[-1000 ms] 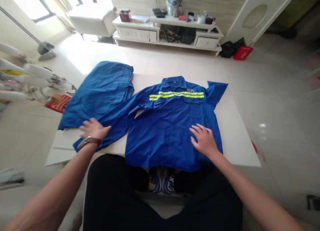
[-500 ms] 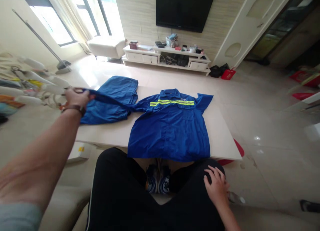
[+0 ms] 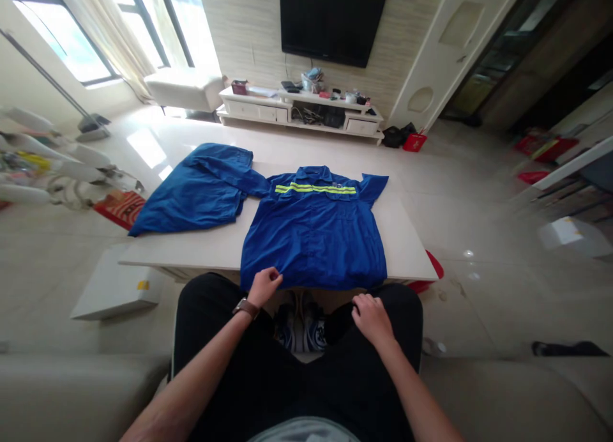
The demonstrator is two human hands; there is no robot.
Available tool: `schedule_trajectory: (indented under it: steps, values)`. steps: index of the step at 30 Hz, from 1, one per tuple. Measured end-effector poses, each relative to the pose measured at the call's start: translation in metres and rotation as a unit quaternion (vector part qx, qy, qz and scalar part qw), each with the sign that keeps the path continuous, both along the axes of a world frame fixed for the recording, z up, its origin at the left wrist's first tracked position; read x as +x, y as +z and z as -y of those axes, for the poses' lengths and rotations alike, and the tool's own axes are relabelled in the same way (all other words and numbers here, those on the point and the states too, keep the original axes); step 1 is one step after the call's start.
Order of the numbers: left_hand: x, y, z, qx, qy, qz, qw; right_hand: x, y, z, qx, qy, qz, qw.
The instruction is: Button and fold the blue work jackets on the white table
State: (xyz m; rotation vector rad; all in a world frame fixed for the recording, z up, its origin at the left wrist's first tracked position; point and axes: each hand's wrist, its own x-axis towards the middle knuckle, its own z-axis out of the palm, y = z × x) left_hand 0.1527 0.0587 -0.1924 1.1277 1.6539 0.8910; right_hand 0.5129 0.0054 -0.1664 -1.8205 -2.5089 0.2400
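A blue work shirt (image 3: 313, 231) with a yellow reflective stripe across its chest lies spread front up on the white table (image 3: 191, 253), collar away from me and hem at the near edge. Its left-hand sleeve stretches over a second blue garment (image 3: 191, 196), which lies in a folded heap. Over the hem's left corner is my left hand (image 3: 265, 286), with a wristwatch and curled fingers; no cloth shows in them. My right hand (image 3: 373, 317) rests on my right thigh just short of the hem, holding nothing, its fingers loosely spread.
A white box (image 3: 115, 289) stands on the floor left of the table. A red bag (image 3: 119, 209) is beyond the table's left end, and a red item (image 3: 433, 263) shows under its right end. Ahead is a low TV cabinet (image 3: 258, 110) with small items on it.
My left hand has let go of the sleeve and come right to the near hem. The sleeve has dropped onto the folded garment. My right hand has shifted inward on the thigh.
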Motion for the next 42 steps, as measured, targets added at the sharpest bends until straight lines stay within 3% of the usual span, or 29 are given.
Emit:
schedule_trajectory:
  steps: [2, 4, 7, 13, 22, 27, 33, 38, 42]
  values:
    - [0.034, -0.027, 0.024, -0.116, 0.008, 0.148, 0.982, -0.029, -0.009, -0.004, -0.045, 0.048, -0.042, 0.997]
    - [0.058, -0.04, 0.036, -0.162, 0.012, 0.225, 0.961, -0.055, -0.021, -0.008, -0.06, 0.075, -0.089, 0.991]
    - [0.071, -0.048, 0.037, -0.163, 0.044, 0.291, 0.942, -0.085, -0.037, -0.016, -0.045, 0.09, -0.129, 0.986]
    - [0.067, -0.058, 0.027, -0.128, 0.106, 0.379, 0.91, -0.117, -0.058, -0.029, -0.053, 0.095, -0.136, 0.985]
    - [0.063, -0.059, 0.031, -0.109, 0.099, 0.45, 0.881, -0.105, -0.055, -0.022, -0.014, 0.137, -0.14, 0.981]
    - [0.062, -0.058, 0.031, -0.117, 0.114, 0.426, 0.89, -0.11, -0.058, -0.026, 0.004, 0.111, -0.232, 0.966]
    - [0.065, -0.053, 0.036, -0.114, 0.1, 0.415, 0.897, -0.113, -0.059, -0.029, 0.035, 0.099, -0.353, 0.93]
    - [0.069, -0.05, 0.043, -0.121, 0.052, 0.4, 0.907, -0.108, -0.056, -0.024, 0.011, 0.137, -0.363, 0.922]
    - [0.073, -0.05, 0.043, -0.116, 0.036, 0.397, 0.91, -0.105, -0.055, -0.024, 0.009, 0.126, -0.37, 0.92]
